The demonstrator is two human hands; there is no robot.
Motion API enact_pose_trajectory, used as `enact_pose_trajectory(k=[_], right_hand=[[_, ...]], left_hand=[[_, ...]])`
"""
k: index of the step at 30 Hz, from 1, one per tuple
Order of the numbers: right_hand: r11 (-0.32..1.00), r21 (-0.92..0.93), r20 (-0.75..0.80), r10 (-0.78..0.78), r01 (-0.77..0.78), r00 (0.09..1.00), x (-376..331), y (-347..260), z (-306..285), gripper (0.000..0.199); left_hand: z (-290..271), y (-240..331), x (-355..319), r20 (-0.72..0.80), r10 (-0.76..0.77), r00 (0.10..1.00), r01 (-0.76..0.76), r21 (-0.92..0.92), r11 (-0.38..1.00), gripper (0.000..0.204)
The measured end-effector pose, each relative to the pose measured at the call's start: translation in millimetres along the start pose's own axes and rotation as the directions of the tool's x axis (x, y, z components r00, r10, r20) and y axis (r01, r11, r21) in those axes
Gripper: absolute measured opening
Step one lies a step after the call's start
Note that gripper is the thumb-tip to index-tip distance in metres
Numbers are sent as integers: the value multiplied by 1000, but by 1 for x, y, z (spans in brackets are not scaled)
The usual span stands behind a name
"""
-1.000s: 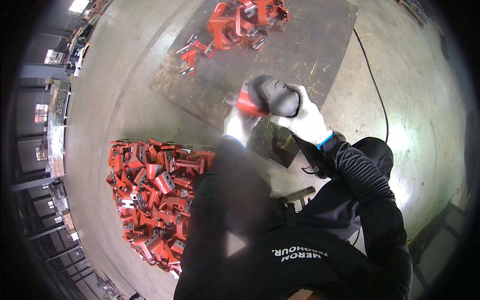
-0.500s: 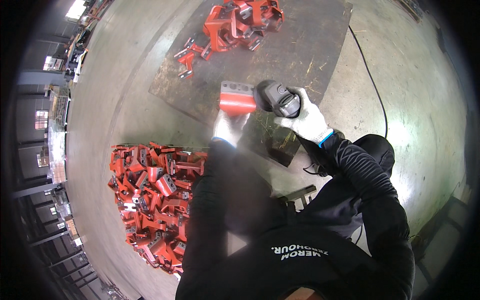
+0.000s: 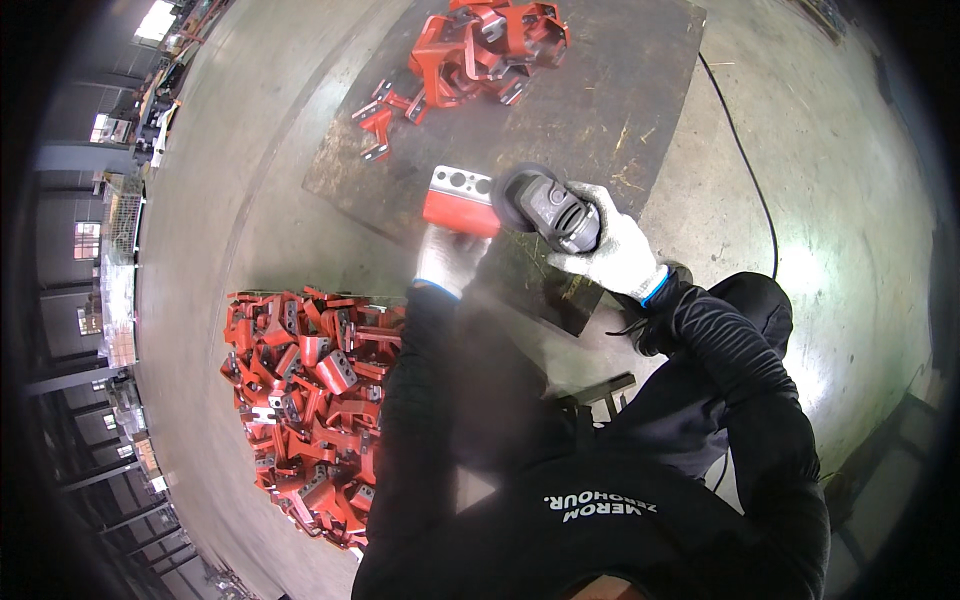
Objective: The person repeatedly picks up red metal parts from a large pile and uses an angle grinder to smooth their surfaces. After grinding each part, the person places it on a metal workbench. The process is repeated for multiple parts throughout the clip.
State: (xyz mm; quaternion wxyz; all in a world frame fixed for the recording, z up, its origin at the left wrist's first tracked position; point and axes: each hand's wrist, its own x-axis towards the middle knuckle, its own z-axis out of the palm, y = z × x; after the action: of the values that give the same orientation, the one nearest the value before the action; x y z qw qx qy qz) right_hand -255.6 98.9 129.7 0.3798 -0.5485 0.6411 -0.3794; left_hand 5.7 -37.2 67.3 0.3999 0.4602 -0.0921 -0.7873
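Over the last second, the left hand [image 3: 452, 262] has drawn the red bracket [image 3: 460, 205] leftward, out from behind the angle grinder [image 3: 560, 212], so its holed bare-metal face shows and can likely be checked between grinding passes. That hand is clamped on the bracket's lower side; the right hand [image 3: 615, 248] grips the grinder, whose disc hides any contact. A bracket heap [image 3: 310, 400] crowds below the left hand; more brackets [image 3: 480, 60] lie beyond both, and a black cable [image 3: 742, 150] runs right of the right hand.
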Motion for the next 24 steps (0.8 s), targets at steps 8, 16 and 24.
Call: enact_pose_trajectory(k=[8, 16, 24], right_hand=[[993, 85, -60, -78, 83, 995, 2, 9, -9, 97], [990, 104, -226, 116, -95, 967, 7, 8, -17, 93], [974, 76, -309, 228, -215, 923, 11, 36, -19, 92]], left_hand=[[16, 1, -11, -41, -90, 995, 92, 59, 994, 31], [4, -6, -1, 10, -4, 1000, 2, 261, 965, 33], [-28, -64, 80, 226, 561, 796, -463, 825, 325, 37]])
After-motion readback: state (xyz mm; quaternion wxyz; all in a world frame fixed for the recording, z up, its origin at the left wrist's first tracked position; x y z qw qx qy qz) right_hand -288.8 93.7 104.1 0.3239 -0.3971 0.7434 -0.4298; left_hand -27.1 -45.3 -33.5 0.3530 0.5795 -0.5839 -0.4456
